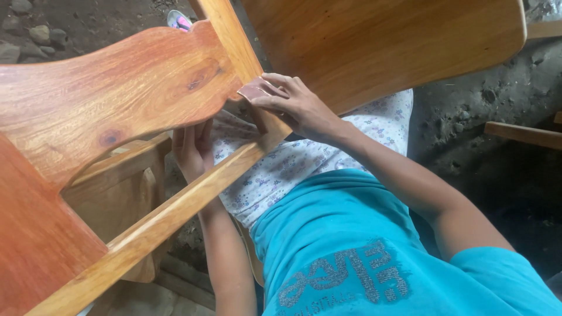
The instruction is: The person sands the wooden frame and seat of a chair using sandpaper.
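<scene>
Wooden chair is laid tilted across the lap. Chair rail is gripped from beneath by left hand, fingers curled. Sandpaper is pressed flat on the chair post by right hand, fingers together.

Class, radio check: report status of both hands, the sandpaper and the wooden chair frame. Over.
Right hand pressing sandpaper on the chair frame joint. Left hand behind the rail, bracing it. Nothing in the way.
</scene>
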